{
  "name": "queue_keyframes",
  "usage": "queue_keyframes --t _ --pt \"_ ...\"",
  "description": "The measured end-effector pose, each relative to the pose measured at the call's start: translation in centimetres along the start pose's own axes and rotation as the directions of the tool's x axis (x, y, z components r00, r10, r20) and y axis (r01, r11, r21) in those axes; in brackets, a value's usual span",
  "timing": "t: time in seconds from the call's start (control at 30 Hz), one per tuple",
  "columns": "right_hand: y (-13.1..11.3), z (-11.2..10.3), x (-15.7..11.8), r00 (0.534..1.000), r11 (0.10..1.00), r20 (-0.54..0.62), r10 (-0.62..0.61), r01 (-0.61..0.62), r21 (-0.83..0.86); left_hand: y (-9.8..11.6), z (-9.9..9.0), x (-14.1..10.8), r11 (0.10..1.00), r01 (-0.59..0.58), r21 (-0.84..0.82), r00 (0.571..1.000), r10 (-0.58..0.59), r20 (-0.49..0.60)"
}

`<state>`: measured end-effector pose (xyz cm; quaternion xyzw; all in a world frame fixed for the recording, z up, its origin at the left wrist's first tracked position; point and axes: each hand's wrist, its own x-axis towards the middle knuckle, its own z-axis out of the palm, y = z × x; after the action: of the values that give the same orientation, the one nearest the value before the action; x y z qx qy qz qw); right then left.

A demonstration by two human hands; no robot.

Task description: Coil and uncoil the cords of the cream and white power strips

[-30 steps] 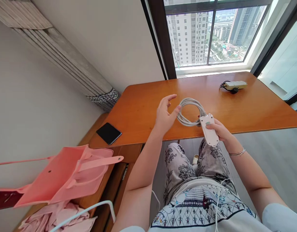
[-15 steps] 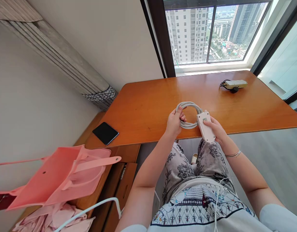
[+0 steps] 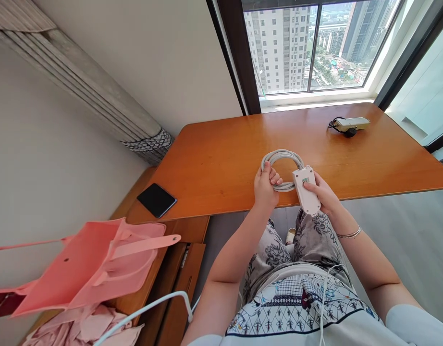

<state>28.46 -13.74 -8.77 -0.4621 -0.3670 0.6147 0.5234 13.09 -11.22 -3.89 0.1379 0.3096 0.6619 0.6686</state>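
A white power strip [image 3: 308,194] hangs over the table's front edge, its screwed back with a small label facing up. My right hand [image 3: 324,193] is closed round its right side, thumb on the back. From its upper end runs a grey-white cable [image 3: 282,154], wound into a coil of several loops. My left hand [image 3: 266,185] is closed on the left side of this coil, fingers curled round the loops. The strip's socket side is hidden beneath.
A wooden table [image 3: 221,149] spans the view below a window. At its back right lies another power strip [image 3: 351,125] with black cord. A black phone or tablet [image 3: 156,200] lies front left. Beside it stand an open pink bag [image 3: 92,264] and a white curved bar [image 3: 153,303].
My left hand has shifted slightly right along the coil and its forearm has swung right. The power strip stays nearly in place in my right hand.
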Motion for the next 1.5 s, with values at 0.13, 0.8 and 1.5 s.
queue_keyframes --t 0.13,0.8,1.5 --pt "-0.2 -0.3 -0.3 0.999 0.997 0.032 -0.027 0.029 -0.069 0.6 0.2 0.2 1.0 0.008 -0.029 0.999 -0.01 -0.041" --pt "-0.4 3.3 -1.3 0.964 0.965 -0.21 -0.166 0.202 0.167 0.1 0.7 -1.0 0.998 -0.051 -0.023 0.999 0.051 0.007" --pt "-3.7 -2.4 0.5 0.996 0.968 0.083 -0.045 0.064 -0.243 -2.0 -1.9 1.2 0.969 -0.017 0.248 0.997 -0.002 0.073"
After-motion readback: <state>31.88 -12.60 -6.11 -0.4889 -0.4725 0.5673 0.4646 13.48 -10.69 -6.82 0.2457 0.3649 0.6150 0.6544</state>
